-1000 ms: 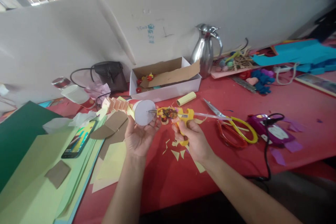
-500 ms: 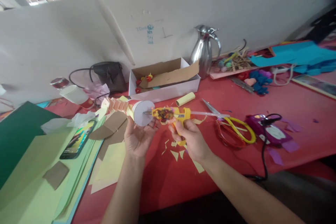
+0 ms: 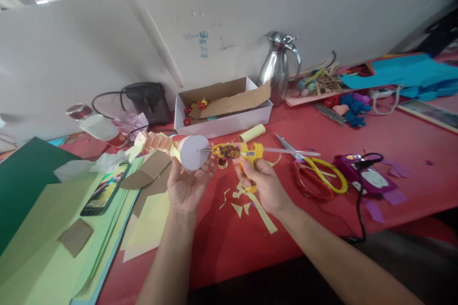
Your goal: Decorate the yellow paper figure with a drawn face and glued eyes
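Note:
My left hand (image 3: 188,186) is closed around a paper cup (image 3: 195,152), its white round end turned toward the right. A folded strip of pinkish paper (image 3: 157,142) sticks out from the cup's left side. In my right hand (image 3: 263,183) is a yellow hot glue gun (image 3: 252,152), its body smeared with dark and coloured residue. The gun's metal nozzle points left at the white end, at or very near its middle; I cannot tell whether they touch. A clear glue stick (image 3: 286,151) protrudes from the back of the gun.
Scissors (image 3: 322,174) and a purple power socket (image 3: 365,176) lie to the right. Behind stand a white box (image 3: 225,126) and a steel jug (image 3: 277,66). Paper scraps (image 3: 263,214) litter the red table (image 3: 229,257). A phone (image 3: 105,190) rests on green sheets at left.
The glue gun has shifted slightly right relative to the cup, so more of its nozzle shows. The cup stays in my left hand, moved very little.

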`<action>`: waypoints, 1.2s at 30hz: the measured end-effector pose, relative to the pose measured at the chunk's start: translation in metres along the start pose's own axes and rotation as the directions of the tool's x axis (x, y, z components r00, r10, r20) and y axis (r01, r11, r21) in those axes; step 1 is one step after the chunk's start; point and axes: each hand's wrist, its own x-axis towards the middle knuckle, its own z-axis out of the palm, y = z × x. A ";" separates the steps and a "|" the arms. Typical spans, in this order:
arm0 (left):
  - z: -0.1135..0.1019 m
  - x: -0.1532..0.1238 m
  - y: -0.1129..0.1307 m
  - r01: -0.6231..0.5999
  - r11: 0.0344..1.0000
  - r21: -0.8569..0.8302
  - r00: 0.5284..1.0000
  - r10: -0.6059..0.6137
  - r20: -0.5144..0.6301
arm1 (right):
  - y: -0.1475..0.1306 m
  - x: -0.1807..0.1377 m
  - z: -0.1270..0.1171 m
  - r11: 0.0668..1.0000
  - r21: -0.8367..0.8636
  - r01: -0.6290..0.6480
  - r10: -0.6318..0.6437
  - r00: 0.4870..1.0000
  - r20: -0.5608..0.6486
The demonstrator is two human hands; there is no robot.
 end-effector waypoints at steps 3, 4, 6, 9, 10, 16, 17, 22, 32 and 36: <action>-0.002 0.001 -0.001 -0.067 0.996 0.066 0.998 0.067 0.002 | -0.009 0.003 -0.008 0.998 -0.052 0.040 -0.044 0.997 -0.062; -0.002 0.001 -0.002 -0.102 0.989 0.109 0.995 0.103 -0.002 | -0.013 0.004 -0.012 0.997 -0.060 0.051 -0.057 0.994 -0.093; -0.004 0.003 -0.005 -0.180 0.956 0.230 0.983 0.184 0.004 | -0.019 0.008 -0.023 0.996 -0.053 0.077 -0.085 0.980 -0.182; -0.007 0.008 -0.014 -0.245 0.860 0.448 0.965 0.259 0.032 | -0.025 0.014 -0.041 0.991 -0.013 0.135 -0.132 0.939 -0.318; -0.009 0.009 -0.018 -0.247 0.825 0.508 0.964 0.264 0.039 | -0.026 0.016 -0.046 0.988 0.002 0.153 -0.142 0.926 -0.351; -0.018 0.020 -0.034 -0.216 0.635 0.742 0.956 0.292 0.028 | -0.025 0.021 -0.060 0.982 0.054 0.180 -0.132 0.866 -0.482; -0.018 0.021 -0.036 -0.209 0.608 0.766 0.954 0.299 0.023 | -0.025 0.022 -0.060 0.983 0.057 0.177 -0.127 0.862 -0.491; -0.020 0.028 -0.044 -0.170 0.547 0.820 0.950 0.312 -0.011 | -0.024 0.022 -0.061 0.983 0.050 0.174 -0.129 0.866 -0.484; -0.021 0.027 -0.041 -0.172 0.463 0.869 0.950 0.312 0.022 | -0.027 0.021 -0.062 0.977 0.097 0.189 -0.120 0.868 -0.482; -0.025 0.027 -0.042 -0.145 0.353 0.924 0.948 0.318 0.028 | -0.025 0.020 -0.064 0.978 0.074 0.195 -0.138 0.872 -0.470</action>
